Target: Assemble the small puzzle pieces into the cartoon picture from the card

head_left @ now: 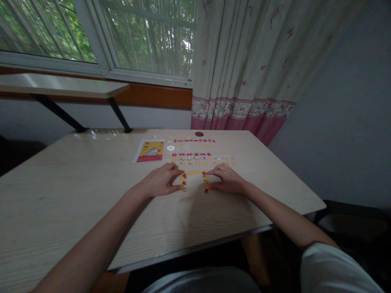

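Note:
Small yellow and red jigsaw pieces form a three-sided frame on the table, with bare wood in its middle. Its left column of pieces [183,182] is touched by my left hand [165,180], with thumb and index finger stretched out and apart. Against the right column of pieces [205,183] rest the thumb and index finger of my right hand [227,179], also spread. A yellow top row [194,173] joins the two columns. Just beyond lie rows of loose pieces: yellow pieces [210,164], black-and-white pieces [201,158] and red pieces [191,154].
Left of the pieces lies a printed picture card [149,151] with a white animal on yellow and red. Another red row [194,141] sits farther back, near a dark round disc [199,134]. A raised shelf [64,86] stands at the back left, by the window and curtain [244,73].

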{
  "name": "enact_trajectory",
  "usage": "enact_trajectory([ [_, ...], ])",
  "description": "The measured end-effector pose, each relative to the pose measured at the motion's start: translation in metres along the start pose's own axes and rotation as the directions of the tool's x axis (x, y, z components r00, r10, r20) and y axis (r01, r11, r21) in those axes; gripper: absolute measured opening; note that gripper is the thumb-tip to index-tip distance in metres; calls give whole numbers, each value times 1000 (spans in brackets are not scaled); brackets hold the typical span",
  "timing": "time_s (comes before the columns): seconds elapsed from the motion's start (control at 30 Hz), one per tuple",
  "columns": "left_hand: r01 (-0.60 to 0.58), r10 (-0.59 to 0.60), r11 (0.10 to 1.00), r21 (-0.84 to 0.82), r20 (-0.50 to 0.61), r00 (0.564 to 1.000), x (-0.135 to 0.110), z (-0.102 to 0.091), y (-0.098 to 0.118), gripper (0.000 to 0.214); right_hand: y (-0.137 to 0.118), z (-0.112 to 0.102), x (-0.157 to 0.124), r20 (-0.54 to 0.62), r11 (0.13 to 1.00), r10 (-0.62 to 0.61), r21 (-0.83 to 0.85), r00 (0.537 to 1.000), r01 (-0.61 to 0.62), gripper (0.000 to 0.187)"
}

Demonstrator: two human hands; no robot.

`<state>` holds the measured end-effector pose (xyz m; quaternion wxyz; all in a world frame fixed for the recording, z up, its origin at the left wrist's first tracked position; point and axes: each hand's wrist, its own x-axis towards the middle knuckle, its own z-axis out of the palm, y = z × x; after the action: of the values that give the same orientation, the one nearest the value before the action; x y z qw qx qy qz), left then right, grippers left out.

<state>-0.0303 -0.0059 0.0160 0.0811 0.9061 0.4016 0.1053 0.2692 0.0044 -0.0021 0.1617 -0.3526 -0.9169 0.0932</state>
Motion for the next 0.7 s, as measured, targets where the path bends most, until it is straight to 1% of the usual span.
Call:
enact_trajectory([
  [0.1, -4, 4, 1000, -14, -11, 1000, 0, 0, -1, 54, 0, 0, 0, 5, 1000, 5, 2, 1000, -5, 50],
  [0.2, 6, -6, 1000, -3, -3, 1000, -1, 0, -3, 56, 6, 0, 0, 2, 1000, 4, 13, 1000, -4, 49],
  [0.27, 20, -20, 1000, 14, 5, 1000, -1, -1, -4, 57, 12, -1, 3, -20, 1000, 6, 18, 1000, -6, 44],
  [0.37, 25, -26, 999, 21, 13, 1000, -1, -3, -5, 56, 24, -9, 13, -76, 999, 26, 25, 997, -25, 31],
  [0.43, 28, -28, 999, 16, 18, 999, -1, -3, -4, 56, 32, -16, 26, -102, 998, 56, 35, 993, -53, 23],
  [0.5, 26, -26, 1000, 11, 23, 999, 0, -2, -3, 56, 43, -23, 43, -91, 996, 91, 30, 992, -89, 20],
  [0.6, 12, -12, 1000, 6, 22, 1000, 0, -1, -2, 55, 59, -28, 72, -69, 986, 160, -38, 985, -163, 26],
  [0.7, 6, -6, 1000, 7, 20, 1000, -1, -1, -2, 55, 72, -27, 101, -73, 965, 212, -138, 974, -221, 28],
])
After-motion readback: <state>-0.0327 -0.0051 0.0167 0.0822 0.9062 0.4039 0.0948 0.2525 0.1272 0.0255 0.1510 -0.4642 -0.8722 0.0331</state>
